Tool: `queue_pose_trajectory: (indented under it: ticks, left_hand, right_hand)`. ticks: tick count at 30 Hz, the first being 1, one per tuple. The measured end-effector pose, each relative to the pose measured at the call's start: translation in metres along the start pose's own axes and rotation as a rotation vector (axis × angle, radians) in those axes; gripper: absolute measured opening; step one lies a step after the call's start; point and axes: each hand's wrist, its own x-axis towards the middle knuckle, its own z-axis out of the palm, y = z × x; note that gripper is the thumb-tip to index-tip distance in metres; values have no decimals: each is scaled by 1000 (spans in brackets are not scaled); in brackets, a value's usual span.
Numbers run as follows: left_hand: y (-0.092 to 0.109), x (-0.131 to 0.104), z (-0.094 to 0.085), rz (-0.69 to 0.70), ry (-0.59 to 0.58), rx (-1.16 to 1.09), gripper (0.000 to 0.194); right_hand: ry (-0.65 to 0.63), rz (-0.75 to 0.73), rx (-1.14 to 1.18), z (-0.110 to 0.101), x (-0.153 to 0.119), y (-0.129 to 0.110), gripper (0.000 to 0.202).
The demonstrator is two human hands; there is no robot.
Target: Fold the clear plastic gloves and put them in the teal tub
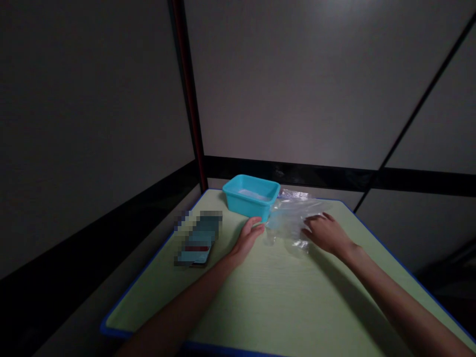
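1. The turquoise bin [243,205] is standing upright near the tabletop's [267,297] far edge; something pale [252,194] is lying inside it, too indistinct to identify.
2. The clear plastic bag [288,216] is lying crumpled just right of the bin, its far end bunching beside the bin's right rim.
3. The left hand [248,237] is hovering just in front of the bin's near right corner, its fingers standing apart from the thumb; whether they are touching the bag cannot be told.
4. The right hand [326,233] is resting at the bag's side farther from the bin, fingers curving loosely; whether they are pinching the film cannot be told.
5. A phone [203,237], partly pixelated, is lying left of and nearer than the bin.
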Motion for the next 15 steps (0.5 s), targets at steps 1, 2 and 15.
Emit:
queue_pose_trajectory:
  ticks: [1,2,15]
  left_hand:
    - [2,-2,1,-11,-17,14,27]
    - [3,-4,2,-18,-31,21,26]
    - [10,-7,4,-26,-65,52,22]
  right_hand:
    - [-65,28,-15,5,0,1,24]
    - [-104,54,-22,10,0,3,23]
    - [253,-106,204,-60,-9,-4,24]
